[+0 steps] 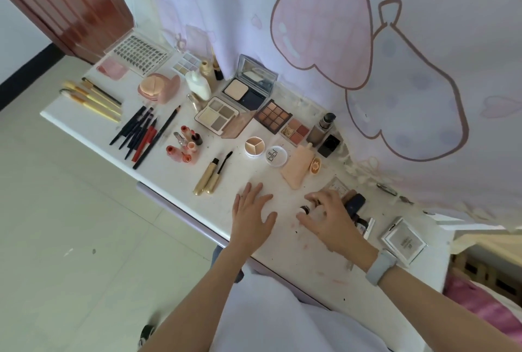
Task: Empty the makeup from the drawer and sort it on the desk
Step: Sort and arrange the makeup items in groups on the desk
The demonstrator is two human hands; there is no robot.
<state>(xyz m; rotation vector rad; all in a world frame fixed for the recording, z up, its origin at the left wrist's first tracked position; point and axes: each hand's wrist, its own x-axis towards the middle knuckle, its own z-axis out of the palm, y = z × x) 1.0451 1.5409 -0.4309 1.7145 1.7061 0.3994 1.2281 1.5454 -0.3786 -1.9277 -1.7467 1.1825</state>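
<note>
Makeup lies in groups on the white desk (84,123): brushes (93,97), dark pencils (141,134), small lip pots (185,145), a gold mascara (210,179) and several eyeshadow palettes (272,115). My left hand (250,217) rests flat on the desk with its fingers spread and holds nothing. My right hand (329,217) is curled over a small dark round item (305,208) and pinches it at the fingertips. A dark compact (354,203) lies just behind that hand.
A pink puff case (159,87), a white bottle (197,84), a peach tube (298,169) and two round jars (265,151) stand mid-desk. White boxes (404,243) lie at the right. A patterned curtain (367,41) hangs behind. The drawer front (175,210) runs under the desk edge.
</note>
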